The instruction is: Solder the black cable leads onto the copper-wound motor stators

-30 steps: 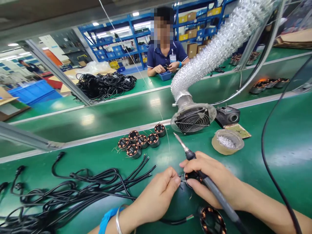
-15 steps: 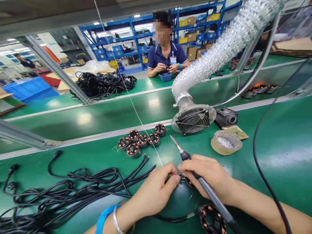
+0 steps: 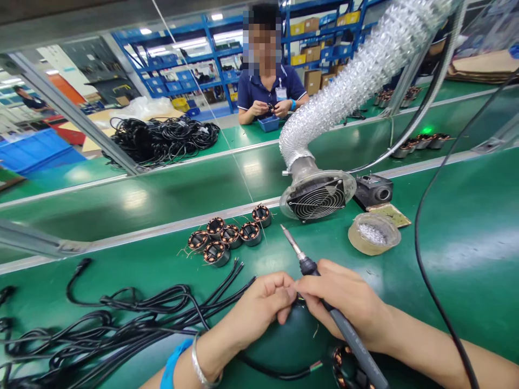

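My right hand [image 3: 348,297] is wrapped round a soldering iron [image 3: 352,335], its bare metal tip pointing up and away toward the fan. My left hand [image 3: 263,302] is closed in a pinch, its fingertips meeting those of the right. Thin wires [image 3: 300,301] show at the meeting fingertips; most of what is pinched there is hidden. Below the right hand, partly covered by the iron, lies a copper-wound motor stator [image 3: 339,359]. A black cable [image 3: 279,374] with stripped coloured ends runs under my left wrist toward it.
Several stators [image 3: 230,236] stand grouped behind my hands. Black power cords [image 3: 133,324] spread over the left bench. A fume extractor fan [image 3: 318,202], an iron stand [image 3: 375,192] and a tub of bright metal bits [image 3: 367,243] are at the back right. A co-worker [image 3: 267,89] sits opposite.
The view has shifted slightly, moving the background left and up. My fingertips have drawn closer together, and the stator part seen between my hands is now hidden. The iron stays in my right hand.
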`<state>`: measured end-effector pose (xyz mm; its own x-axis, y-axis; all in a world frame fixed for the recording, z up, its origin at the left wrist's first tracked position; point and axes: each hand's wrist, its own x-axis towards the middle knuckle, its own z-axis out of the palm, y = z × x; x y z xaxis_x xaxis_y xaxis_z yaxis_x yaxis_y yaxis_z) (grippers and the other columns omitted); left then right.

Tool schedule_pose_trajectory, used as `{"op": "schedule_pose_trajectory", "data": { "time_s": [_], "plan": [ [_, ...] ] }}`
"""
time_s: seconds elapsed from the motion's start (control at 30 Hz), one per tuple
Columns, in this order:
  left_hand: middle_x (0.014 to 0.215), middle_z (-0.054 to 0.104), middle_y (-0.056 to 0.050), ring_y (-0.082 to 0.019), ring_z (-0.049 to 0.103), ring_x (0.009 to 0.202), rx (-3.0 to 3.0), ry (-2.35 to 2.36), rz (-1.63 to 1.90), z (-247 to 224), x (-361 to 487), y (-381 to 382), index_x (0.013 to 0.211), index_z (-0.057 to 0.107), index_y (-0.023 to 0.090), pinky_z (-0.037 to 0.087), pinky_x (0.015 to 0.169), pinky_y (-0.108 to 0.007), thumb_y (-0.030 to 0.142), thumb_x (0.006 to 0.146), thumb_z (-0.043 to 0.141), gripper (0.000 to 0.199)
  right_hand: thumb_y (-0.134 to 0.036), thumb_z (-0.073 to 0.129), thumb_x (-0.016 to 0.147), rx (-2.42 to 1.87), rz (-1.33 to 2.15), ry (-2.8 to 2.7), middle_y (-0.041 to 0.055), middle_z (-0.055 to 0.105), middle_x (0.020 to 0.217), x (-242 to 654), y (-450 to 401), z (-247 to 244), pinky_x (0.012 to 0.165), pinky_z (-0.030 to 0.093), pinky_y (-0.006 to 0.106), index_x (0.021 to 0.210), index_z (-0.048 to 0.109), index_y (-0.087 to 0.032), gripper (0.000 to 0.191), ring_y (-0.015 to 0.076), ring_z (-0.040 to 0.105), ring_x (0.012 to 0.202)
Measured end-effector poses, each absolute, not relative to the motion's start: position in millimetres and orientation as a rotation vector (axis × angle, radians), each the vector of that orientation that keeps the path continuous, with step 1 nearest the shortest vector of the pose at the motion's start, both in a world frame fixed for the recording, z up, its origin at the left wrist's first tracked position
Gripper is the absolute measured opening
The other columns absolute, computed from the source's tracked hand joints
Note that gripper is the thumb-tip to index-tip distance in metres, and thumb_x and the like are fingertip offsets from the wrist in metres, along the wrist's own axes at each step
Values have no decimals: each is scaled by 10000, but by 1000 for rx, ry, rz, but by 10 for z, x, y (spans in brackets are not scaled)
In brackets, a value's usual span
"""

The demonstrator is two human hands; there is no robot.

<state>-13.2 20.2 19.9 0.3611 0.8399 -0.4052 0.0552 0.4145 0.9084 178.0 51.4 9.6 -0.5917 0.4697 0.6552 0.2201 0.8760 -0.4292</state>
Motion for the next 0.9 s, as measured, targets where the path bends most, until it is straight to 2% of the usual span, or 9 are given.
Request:
{"op": "schedule_pose_trajectory", "data": {
  "time_s": [0.13,0.27,0.53,0.7,0.9],
  "plan": [
    [506,286,110,-58,160,452,962,1141,724,182,-85,267,637,469,190,143,461,-223,378,748,627,270,-22,475,882,-550,392,-2138,6,589,734,1769,524,135,579,426,277,1155,536,-214,339,158,456,627],
    [485,245,112,-70,172,454,1018,1204,766,168,-82,298,650,502,188,154,466,-223,316,758,574,182,-44,547,829,-646,483,-2086,33,664,890,1825,551,137,638,461,280,1127,535,-196,335,162,506,697],
    [492,246,101,-90,216,479,1025,1249,792,98,-121,241,644,489,200,194,494,-226,326,772,562,194,-30,464,894,-517,668,-2127,1,621,803,1739,662,-40,662,443,240,1080,552,-202,269,135,517,706],
    [494,226,111,-78,166,456,1037,1258,807,53,-142,225,663,488,198,168,469,-223,333,804,558,207,-56,493,913,-425,689,-2185,1,652,843,1740,765,-81,676,434,236,1098,561,-197,242,128,494,712],
    [508,277,106,-70,173,441,1082,1299,835,42,-127,261,666,517,189,179,451,-219,297,796,535,170,-72,505,930,-575,603,-2102,26,697,899,1901,629,58,651,463,262,1191,575,-201,299,143,534,719]
  ]
}}
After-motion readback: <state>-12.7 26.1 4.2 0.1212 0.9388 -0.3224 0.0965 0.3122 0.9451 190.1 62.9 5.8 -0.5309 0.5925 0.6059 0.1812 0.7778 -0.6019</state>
